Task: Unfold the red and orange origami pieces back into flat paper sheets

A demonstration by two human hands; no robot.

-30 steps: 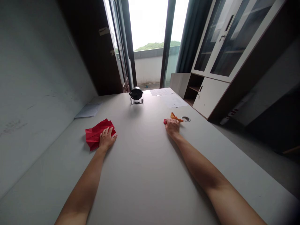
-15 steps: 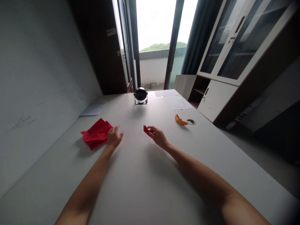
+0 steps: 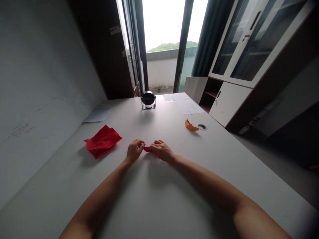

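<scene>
Between my two hands is a small folded piece of red paper (image 3: 147, 149), low over the white table. The fingers of my left hand (image 3: 135, 151) are pinched at its left end. My right hand (image 3: 161, 150) grips its right end, and its fingers hide that part. A larger crumpled red sheet (image 3: 103, 142) lies on the table to the left, apart from my left hand. Off to the right stands an orange folded paper boat (image 3: 191, 125), next to a roll of tape (image 3: 202, 127).
A round black device on a silver stand (image 3: 148, 100) is toward the far end of the table (image 3: 139, 205). White papers (image 3: 188, 107) lie at the back right, and another stack (image 3: 96, 115) is by the left wall. Cabinets (image 3: 230, 103) stand beyond the right edge.
My left hand has left the large red sheet and moved right to the small folded paper. My right hand has lowered the paper slightly toward me.
</scene>
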